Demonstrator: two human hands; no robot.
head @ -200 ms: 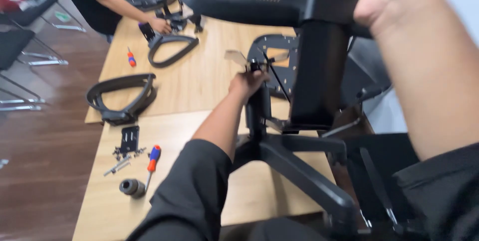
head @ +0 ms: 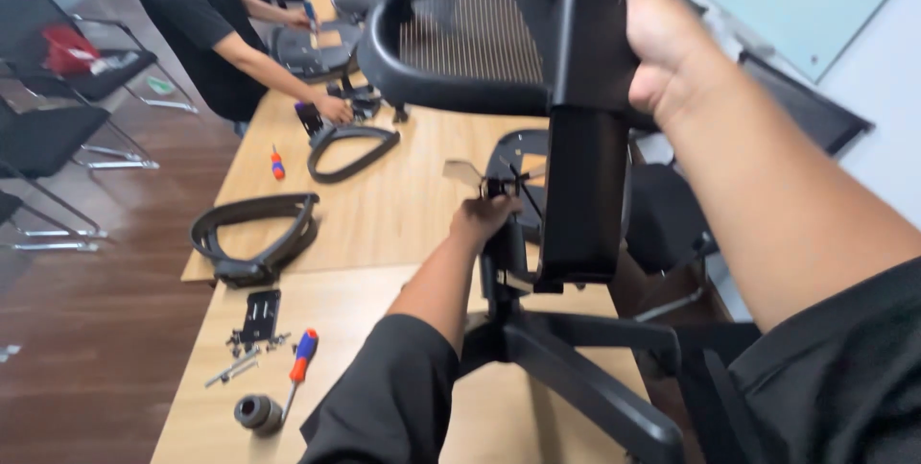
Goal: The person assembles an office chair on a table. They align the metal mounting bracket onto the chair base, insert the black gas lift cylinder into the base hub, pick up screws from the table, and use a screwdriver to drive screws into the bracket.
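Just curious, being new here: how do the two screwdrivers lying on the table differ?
The near screwdriver lies close to the person's left sleeve, beside a black caster wheel and loose bolts; the far screwdriver lies alone near a co-worker's hand. The near one shows its metal shaft; the far one looks stubbier. Both have orange-and-blue handles.

— What is the left hand (head: pixel 484 217) doing?
— It is reaching far forward on a straightened, dark-sleeved arm, its fingers (head: pixel 499 207) curling shut.
— And the right hand (head: pixel 662 37)?
— It is rising high at the right, forearm bare, fingers wrapping closed in a firm grip.
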